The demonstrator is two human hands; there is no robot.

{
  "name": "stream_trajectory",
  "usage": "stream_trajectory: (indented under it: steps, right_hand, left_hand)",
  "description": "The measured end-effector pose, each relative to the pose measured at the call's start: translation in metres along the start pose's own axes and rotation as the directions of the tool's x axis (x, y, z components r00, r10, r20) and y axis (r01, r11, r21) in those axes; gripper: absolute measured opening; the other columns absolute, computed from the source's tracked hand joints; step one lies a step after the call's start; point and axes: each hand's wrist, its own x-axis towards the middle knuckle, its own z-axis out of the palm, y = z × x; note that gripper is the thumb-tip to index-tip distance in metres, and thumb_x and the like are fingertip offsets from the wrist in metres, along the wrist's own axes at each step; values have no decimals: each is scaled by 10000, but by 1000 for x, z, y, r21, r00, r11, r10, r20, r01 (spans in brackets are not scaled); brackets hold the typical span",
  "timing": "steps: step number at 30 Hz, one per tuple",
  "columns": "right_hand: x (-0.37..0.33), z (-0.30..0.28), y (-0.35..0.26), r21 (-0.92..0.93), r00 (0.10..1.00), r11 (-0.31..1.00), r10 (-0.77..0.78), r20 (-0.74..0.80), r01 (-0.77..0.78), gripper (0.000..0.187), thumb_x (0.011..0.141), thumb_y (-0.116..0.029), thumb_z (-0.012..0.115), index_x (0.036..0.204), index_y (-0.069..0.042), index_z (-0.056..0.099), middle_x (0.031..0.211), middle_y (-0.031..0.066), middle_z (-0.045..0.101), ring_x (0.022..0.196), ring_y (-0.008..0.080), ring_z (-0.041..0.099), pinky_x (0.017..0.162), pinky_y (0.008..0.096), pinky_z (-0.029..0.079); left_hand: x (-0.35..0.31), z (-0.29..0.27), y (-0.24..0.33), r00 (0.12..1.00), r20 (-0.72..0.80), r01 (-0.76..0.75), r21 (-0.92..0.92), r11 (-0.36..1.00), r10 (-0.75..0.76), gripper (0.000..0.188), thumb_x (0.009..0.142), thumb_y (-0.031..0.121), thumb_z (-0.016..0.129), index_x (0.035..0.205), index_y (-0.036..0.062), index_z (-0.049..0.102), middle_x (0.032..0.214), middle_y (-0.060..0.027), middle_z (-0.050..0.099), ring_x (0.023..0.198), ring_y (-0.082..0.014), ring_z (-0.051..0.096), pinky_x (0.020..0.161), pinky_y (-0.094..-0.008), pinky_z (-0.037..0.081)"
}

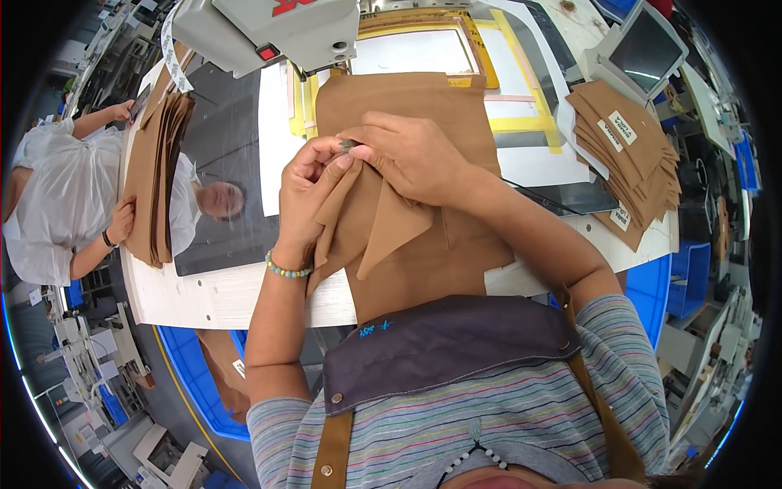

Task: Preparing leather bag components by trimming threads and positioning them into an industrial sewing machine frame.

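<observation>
A brown fabric piece (415,269) lies over the white worktable, and one of its corners is bunched up toward my fingers. My left hand (308,183) is closed, pinching the raised fold between thumb and fingers; a beaded bracelet circles that wrist. Directly beside it, my right hand (419,155) is closed too, its thumb and fingertips meeting the left ones over the fold. A small dark grey piece (348,145) shows between the fingertips of both hands. Its kind is too small to make out, and the right palm hides whatever else may be inside.
A machine head (269,33) hangs above the fabric, before a yellow-taped frame (481,49). Stacked brown pieces (623,143) with white labels lie at right below a monitor (643,53). At left, another person holds a brown fabric stack (159,179). A blue bin (191,375) stands below.
</observation>
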Motion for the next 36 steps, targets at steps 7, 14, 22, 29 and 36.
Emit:
stream_trajectory:
  steps: [7, 14, 22, 29, 36]
  right_hand:
    - [-1, 2, 9, 17, 1000, 1000, 6, 22, -7, 239, 1034, -164, 616, 1203, -29, 718, 944, 144, 639, 798, 354, 656, 684, 431, 534]
    - [-1, -1, 10, 15, 997, 1000, 26, 68, -27, 216, 1042, -213, 615, 1067, -13, 692, 931, 154, 647, 805, 385, 647, 682, 455, 529]
    - [-1, -1, 12, 10, 985, 998, 60, 160, -62, 250, 1060, -250, 593, 1011, -16, 664, 906, 161, 642, 844, 403, 639, 704, 478, 517]
    - [1, 6, 17, 333, 954, 926, 245, -172, -178, 311, 1099, -260, 526, 990, -2, 661, 806, 116, 611, 723, 258, 602, 669, 378, 487]
    - [5, -8, 0, 447, 901, 790, 421, 103, -420, 361, 1006, -341, 677, 1025, 17, 712, 813, 70, 663, 744, 118, 537, 679, 290, 455]
  left_hand:
    - [2, -1, 1, 996, 6, 92, 1, 996, -92, 124, 1034, 69, 684, 1153, 38, 675, 1075, 2, 712, 957, -52, 636, 861, -214, 523]
    - [3, -2, -2, 984, 15, 180, -62, 982, -180, 132, 1035, 88, 687, 1156, 36, 677, 1034, 11, 708, 928, -40, 634, 825, -206, 523]
    - [5, -4, -3, 982, 42, 188, -30, 982, -187, 135, 1035, 92, 685, 1160, 43, 670, 1016, -1, 730, 929, -52, 656, 827, -213, 535]
    - [7, -13, -5, 989, 70, 142, -135, 981, -133, 127, 1033, 95, 687, 1146, 41, 667, 1072, -34, 750, 948, -70, 677, 836, -224, 554]
    - [5, -8, -3, 994, -28, 101, -114, 988, -105, 170, 1012, 67, 710, 1175, 26, 689, 1070, -27, 738, 953, -75, 680, 837, -230, 563]
